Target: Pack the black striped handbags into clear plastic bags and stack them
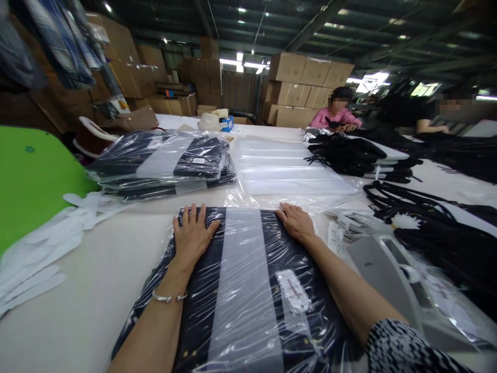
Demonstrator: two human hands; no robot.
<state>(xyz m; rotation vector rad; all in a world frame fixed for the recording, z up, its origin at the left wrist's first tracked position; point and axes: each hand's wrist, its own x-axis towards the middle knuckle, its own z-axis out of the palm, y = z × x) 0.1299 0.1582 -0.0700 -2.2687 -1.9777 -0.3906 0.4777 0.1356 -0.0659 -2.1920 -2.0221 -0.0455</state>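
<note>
A dark folded garment in a clear plastic bag (244, 290) lies in front of me, with a pale strip down its middle and a white tag (293, 291) on its right side. On its far left corner my left hand (192, 233) rests flat, fingers spread, a silver bangle at the wrist. My right hand (297, 221) lies on the far right corner, its fingers stretched forward over the edge. Neither hand grasps anything. Beyond the far edge is a stack of flat clear plastic bags (287, 166).
Bagged dark garments (166, 160) are piled at the back left. White paper strips (50, 243) lie beside a green board (34, 181). To the right are a grey dispenser-like object (382, 274), paper tags (357, 225) and black garments (446, 233). Two people sit farther off, near cartons (298, 85).
</note>
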